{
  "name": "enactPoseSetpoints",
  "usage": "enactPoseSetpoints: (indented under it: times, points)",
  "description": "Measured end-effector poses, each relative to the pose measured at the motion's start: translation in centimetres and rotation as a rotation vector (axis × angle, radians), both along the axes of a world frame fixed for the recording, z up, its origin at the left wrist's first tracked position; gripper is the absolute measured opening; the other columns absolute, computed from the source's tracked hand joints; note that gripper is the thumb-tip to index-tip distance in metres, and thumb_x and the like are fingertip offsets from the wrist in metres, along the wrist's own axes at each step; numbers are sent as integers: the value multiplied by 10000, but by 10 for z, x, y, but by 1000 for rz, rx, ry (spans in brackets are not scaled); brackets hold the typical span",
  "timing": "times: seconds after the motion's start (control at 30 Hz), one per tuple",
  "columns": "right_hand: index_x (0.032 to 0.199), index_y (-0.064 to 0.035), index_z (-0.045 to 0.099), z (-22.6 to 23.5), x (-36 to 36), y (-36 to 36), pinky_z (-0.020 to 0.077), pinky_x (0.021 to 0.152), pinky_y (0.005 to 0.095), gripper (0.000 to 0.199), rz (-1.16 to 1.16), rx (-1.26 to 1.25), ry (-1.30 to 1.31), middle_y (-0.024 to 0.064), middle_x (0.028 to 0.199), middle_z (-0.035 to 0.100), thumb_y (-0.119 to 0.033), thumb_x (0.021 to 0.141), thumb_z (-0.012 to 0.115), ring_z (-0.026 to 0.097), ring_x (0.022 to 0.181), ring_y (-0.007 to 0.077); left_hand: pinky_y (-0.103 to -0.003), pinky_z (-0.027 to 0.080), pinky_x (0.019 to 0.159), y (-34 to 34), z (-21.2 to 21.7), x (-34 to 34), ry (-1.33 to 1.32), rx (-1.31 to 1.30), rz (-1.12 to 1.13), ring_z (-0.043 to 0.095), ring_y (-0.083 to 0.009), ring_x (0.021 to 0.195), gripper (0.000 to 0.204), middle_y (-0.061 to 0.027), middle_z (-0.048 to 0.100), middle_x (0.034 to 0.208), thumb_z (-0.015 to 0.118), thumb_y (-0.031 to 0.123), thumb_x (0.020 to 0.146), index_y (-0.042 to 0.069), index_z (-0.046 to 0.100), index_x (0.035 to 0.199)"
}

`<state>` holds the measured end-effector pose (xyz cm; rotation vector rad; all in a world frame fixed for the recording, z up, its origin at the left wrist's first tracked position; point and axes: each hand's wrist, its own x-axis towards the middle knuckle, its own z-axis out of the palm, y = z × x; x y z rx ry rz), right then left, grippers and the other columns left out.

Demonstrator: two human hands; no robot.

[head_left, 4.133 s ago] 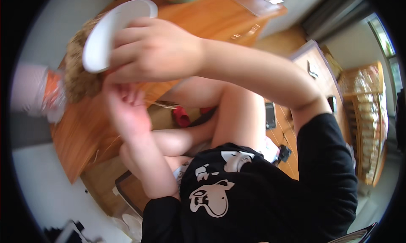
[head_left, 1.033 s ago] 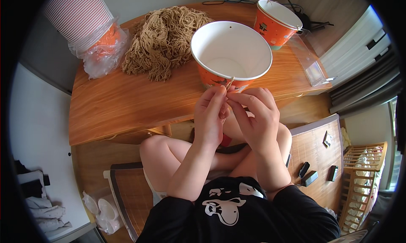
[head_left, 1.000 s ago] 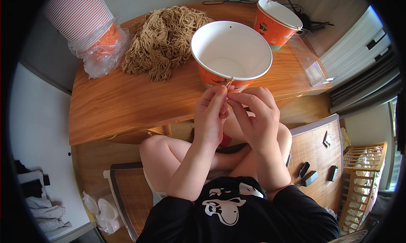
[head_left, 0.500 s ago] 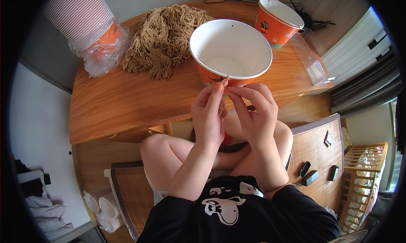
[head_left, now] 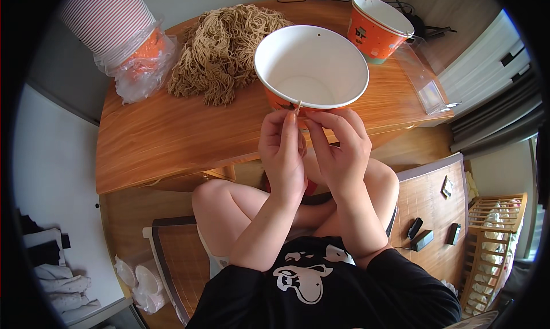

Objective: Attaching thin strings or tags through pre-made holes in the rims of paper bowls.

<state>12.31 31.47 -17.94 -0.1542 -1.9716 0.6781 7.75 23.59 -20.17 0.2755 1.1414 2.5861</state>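
Note:
A large paper bucket (head_left: 312,59), white inside and orange outside, stands at the desk's near edge, its mouth tilted toward me. At its near rim a short end of tan cord (head_left: 298,106) sticks up. My left hand (head_left: 282,151) pinches the cord between thumb and forefinger just below the rim. Close beside it, my right hand (head_left: 344,148) has thumb and forefinger pressed together at the same spot, apparently on the cord too; the fingers hide most of it. A small hole shows in the bucket's far wall.
Behind the bucket lies a heap of tan cords (head_left: 223,57). At the left stands a stack of striped paper buckets (head_left: 112,22) in a clear plastic bag (head_left: 137,85). Another orange bucket (head_left: 378,39) with cord at its rim stands far right, near a clear plastic tray (head_left: 427,94).
Both hands have shifted slightly left along the near rim, the cord end with them. The bucket has turned or slid a little; the pinching grips stay.

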Motion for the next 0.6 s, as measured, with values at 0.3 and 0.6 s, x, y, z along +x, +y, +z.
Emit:
enactPoseSetpoints:
  times: [0.3, 0.6]
  points:
    - [932, -36, 729, 0, -6, -6, 548, 725, 321, 210, -38, 39, 44, 87, 893, 703, 29, 749, 808, 691, 839, 234, -169, 382, 565, -3, -9, 4, 26, 73, -3, 468, 9, 670, 125, 52, 574, 833, 545, 218, 1062, 95, 563, 1075]
    - [912, -24, 707, -14, -10, -9, 552, 706, 264, 206, -54, -34, 124, 85, 869, 719, 53, 754, 815, 691, 757, 169, -182, 400, 580, -2, -5, 5, -150, 136, 9, 477, -16, 643, 120, 30, 622, 836, 609, 169, 1030, 59, 631, 1073]
